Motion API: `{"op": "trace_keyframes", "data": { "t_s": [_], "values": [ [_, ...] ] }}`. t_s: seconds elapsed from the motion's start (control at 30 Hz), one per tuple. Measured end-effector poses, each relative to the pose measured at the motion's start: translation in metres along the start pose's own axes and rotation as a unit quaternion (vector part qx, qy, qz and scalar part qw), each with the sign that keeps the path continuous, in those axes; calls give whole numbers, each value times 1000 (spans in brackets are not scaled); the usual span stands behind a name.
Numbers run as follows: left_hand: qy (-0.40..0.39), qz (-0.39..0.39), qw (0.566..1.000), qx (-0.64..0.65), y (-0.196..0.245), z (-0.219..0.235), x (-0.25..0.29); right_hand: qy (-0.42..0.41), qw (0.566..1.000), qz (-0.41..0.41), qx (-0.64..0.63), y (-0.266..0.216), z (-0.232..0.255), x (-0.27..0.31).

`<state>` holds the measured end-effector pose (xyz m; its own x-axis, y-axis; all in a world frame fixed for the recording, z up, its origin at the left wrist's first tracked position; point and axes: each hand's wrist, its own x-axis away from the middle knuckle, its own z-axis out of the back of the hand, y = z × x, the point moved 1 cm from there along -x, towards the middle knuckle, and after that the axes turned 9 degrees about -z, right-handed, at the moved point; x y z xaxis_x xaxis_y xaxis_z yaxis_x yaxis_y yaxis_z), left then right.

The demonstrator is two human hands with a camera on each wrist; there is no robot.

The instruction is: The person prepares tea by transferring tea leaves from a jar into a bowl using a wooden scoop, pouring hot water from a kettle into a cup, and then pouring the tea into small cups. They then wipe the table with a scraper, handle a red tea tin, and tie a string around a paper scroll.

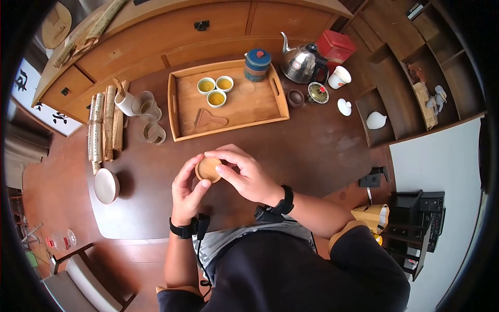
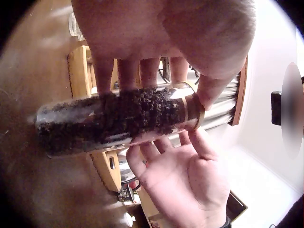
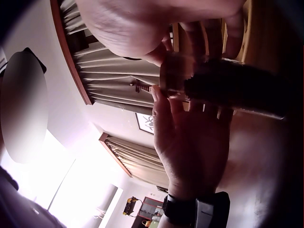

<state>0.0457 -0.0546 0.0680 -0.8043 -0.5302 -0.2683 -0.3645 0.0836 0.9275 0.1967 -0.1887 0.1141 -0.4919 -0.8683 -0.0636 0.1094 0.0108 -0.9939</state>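
Upright between both hands is a clear glass jar (image 2: 109,121), tall and narrow, filled with dark curled tea leaves. Its round wooden lid (image 1: 209,170) faces up in the head view, hiding the glass below. My left hand (image 1: 187,190) holds the jar's upper end from the left, thumb at the lid's near edge. From the right, my right hand (image 1: 247,174) grips the same end, its thumb on the lid's rim and fingers reaching behind. The lid sits on the jar's mouth. In the right wrist view the jar (image 3: 237,88) is dark and blurred.
Beyond the hands lies a wooden tray (image 1: 239,124) with three tea-filled cups (image 1: 216,98), a wooden scraper-like piece (image 1: 210,118) and a blue-lidded canister (image 1: 257,66). A steel kettle (image 1: 300,65) stands at right. Drinking glasses (image 1: 153,133), bamboo slips (image 1: 108,122) and a bowl (image 1: 106,186) are left.
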Motion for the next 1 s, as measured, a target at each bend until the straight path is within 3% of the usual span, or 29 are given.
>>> {"op": "trace_keyframes", "data": {
  "t_s": [0.1,0.2,0.3,0.5,0.73,1.0],
  "values": [
    [11,36,998,41,8,-3,-2,13,997,35,66,-6,-1,1],
    [18,-24,999,21,10,-6,-4,47,983,84,159,-20,-1,5],
    [61,-43,996,46,5,2,-1,24,973,120,196,-32,-1,7],
    [62,3,998,-11,-12,31,14,15,951,139,277,-23,-7,9],
    [142,68,986,56,-29,59,13,44,952,93,289,-28,-17,8],
    [200,131,958,160,-31,74,4,-33,953,-27,299,-35,-22,-24]
  ]
}}
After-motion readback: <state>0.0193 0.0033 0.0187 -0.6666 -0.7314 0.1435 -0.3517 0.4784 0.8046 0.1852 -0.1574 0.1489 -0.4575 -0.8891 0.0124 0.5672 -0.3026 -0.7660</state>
